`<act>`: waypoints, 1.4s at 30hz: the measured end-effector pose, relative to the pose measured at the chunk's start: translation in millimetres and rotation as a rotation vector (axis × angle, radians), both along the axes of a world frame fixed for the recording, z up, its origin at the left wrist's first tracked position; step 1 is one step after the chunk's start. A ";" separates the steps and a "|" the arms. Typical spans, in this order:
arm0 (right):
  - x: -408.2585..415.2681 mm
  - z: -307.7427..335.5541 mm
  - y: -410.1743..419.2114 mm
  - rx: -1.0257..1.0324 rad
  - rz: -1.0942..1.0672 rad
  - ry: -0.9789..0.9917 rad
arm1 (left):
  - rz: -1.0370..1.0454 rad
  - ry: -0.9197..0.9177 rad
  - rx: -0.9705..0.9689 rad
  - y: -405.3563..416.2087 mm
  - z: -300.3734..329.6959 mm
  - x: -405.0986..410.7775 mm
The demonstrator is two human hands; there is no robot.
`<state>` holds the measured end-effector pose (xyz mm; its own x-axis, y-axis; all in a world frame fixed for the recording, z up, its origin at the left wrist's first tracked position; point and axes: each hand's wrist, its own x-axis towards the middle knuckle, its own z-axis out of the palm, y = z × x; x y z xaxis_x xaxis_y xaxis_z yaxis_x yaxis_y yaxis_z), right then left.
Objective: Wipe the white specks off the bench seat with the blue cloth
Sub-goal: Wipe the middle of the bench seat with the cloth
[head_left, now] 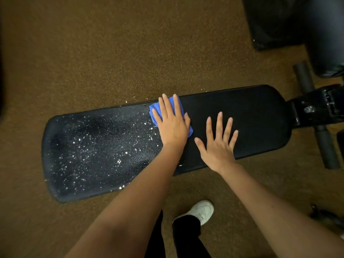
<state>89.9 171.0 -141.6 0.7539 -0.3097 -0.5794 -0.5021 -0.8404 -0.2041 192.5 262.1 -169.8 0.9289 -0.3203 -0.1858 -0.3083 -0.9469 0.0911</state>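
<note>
1. Bench seat: long black padded pad lying across my view on a brown speckled floor, its narrow end to the right joined to a black metal frame.
2. White specks: scattered thickly over the left half of the seat, up to the edge of the cloth; a few lie on the floor just beyond the far edge of the seat. The right half of the seat looks dark and clean.
3. Blue cloth: folded, lying flat on the seat near its far edge, about midway along its length; blue corners show at the left of my fingers and below my thumb side.
4. My left hand: flat on top of the cloth, fingers straight and slightly spread, pressing it against the seat; not curled around it.
5. My right hand: just beside the left, palm down on the bare clean part of the seat, fingers spread wide, grasping nothing.
6. Foam roller bars: dark cylinders on the frame past the narrow end of the seat.
7. My white shoe and dark trouser legs: on the floor on the near side of the seat.
</note>
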 end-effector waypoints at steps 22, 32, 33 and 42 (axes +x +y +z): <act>-2.2 -0.2 -1.3 0.001 0.027 -0.006 | -0.145 -0.052 -0.163 70.5 -1.7 8.9; -2.7 -3.0 -0.1 -0.020 0.026 -0.006 | -0.520 -0.039 -0.212 68.0 -1.3 12.0; -2.6 -3.2 -0.2 -0.020 0.026 -0.007 | -0.471 -0.051 -0.199 72.6 -2.2 16.7; -2.4 -3.9 0.4 -0.032 0.025 -0.006 | -0.494 -0.003 -0.269 47.8 -1.8 11.3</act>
